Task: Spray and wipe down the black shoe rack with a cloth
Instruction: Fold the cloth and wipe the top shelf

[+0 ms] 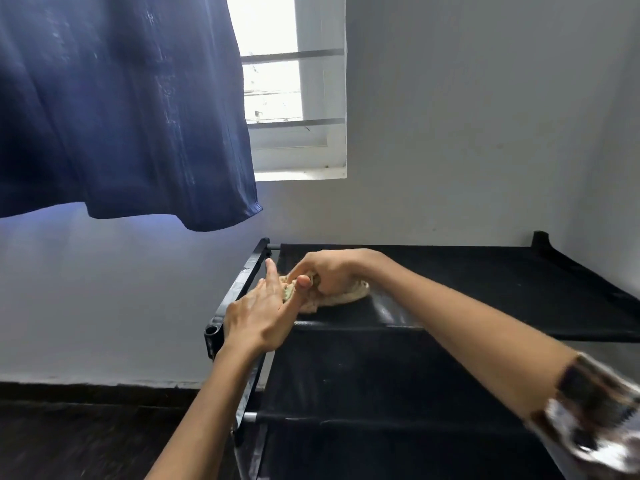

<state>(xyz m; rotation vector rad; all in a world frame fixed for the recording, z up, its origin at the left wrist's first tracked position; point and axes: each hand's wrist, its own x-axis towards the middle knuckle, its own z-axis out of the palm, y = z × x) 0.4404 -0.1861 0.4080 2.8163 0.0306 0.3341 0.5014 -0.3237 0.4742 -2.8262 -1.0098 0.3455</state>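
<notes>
Now both hands meet at a beige cloth [341, 295] on the top shelf of the black shoe rack [485, 292].

Over the cloth, the right hand [332, 270] is curled, its fingers closed round the bunched fabric and pressing it onto the shelf near the left front corner. Beside it, the left hand [258, 315] lies mostly flat with its fingers straight, the index finger pointing along the rack's side rail [242, 282]; its thumb meets the edge of the cloth, though whether it pinches the fabric or only touches it is hard to make out. Much of the cloth is hidden under the right hand. A patterned sleeve [599, 414] at the right edge is blurred and cut off. A dark blue garment [121, 105] hangs at upper left, covering part of the window [294, 88]. The rack's lower shelves run out of the bottom of the view.
</notes>
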